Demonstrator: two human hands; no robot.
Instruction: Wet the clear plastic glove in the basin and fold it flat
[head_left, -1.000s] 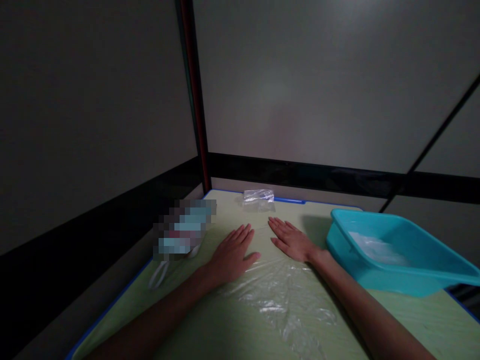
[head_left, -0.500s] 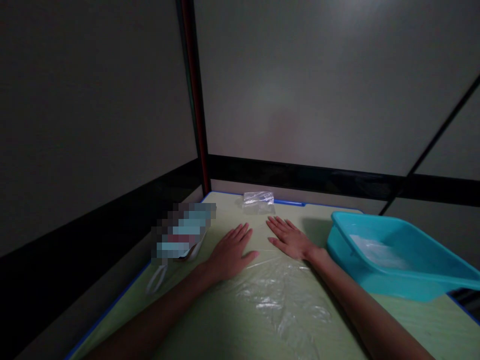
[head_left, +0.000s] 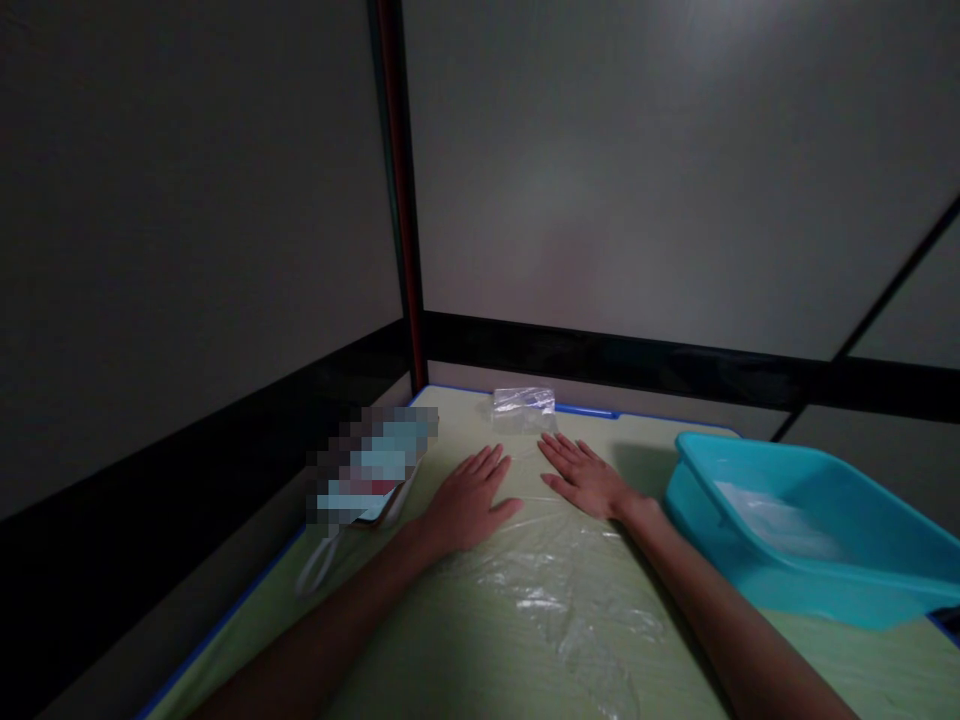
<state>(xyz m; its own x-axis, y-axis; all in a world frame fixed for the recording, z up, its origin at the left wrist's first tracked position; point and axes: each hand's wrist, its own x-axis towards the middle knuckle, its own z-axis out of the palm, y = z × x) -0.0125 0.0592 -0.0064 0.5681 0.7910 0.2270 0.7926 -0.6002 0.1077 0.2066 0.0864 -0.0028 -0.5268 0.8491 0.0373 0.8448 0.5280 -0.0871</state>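
A thin, clear plastic sheet or bag (head_left: 544, 600) lies spread and wrinkled on the pale green table (head_left: 840, 660). My left hand (head_left: 466, 503) rests palm down on its far left part, fingers stretched out and thumb pointing right. Opposite it, my right hand (head_left: 581, 477) lies flat, palm down, with its fingers angled up and left. Neither hand grips anything. Just beyond the fingertips sits a folded piece of clear plastic (head_left: 523, 408) near the far edge. How far the sheet's edges reach is hard to make out.
A turquoise plastic basin (head_left: 795, 590) with something whitish and flat (head_left: 776, 520) inside stands at the right, beside my right forearm. To the left lies a blurred-out phone-like object (head_left: 375, 470) with a white strap (head_left: 317, 565). Grey wall panels (head_left: 600, 180) close off the back and left.
Both hands stay flat in nearly the same place on the plastic. The whole view has shifted slightly, so things appear a little further right.
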